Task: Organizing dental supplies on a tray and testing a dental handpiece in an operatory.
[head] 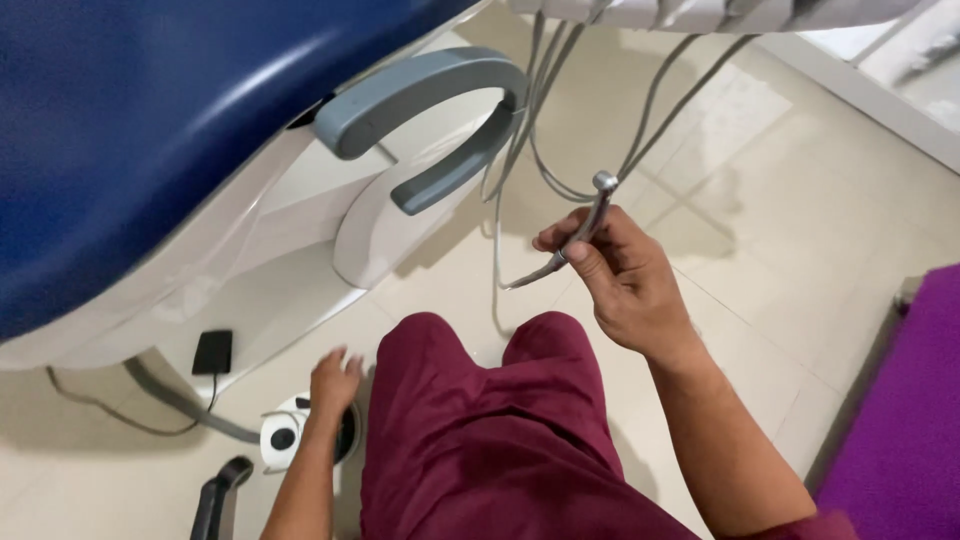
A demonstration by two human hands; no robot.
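My right hand (622, 272) is raised above my maroon-trousered knees and grips a slim metal dental handpiece (590, 218), its round head up and its grey hose trailing away to the left. My left hand (334, 382) reaches down beside my left knee with the fingers apart, hovering just over a round white and black foot pedal (283, 437) on the floor. It holds nothing.
A blue dental chair (150, 130) with a grey curved armrest (430, 110) fills the upper left. Several grey hoses (540, 130) hang from the unit tray at the top. A small black box with a cable (212, 352) lies on the chair base. A purple surface (910, 420) sits at the right.
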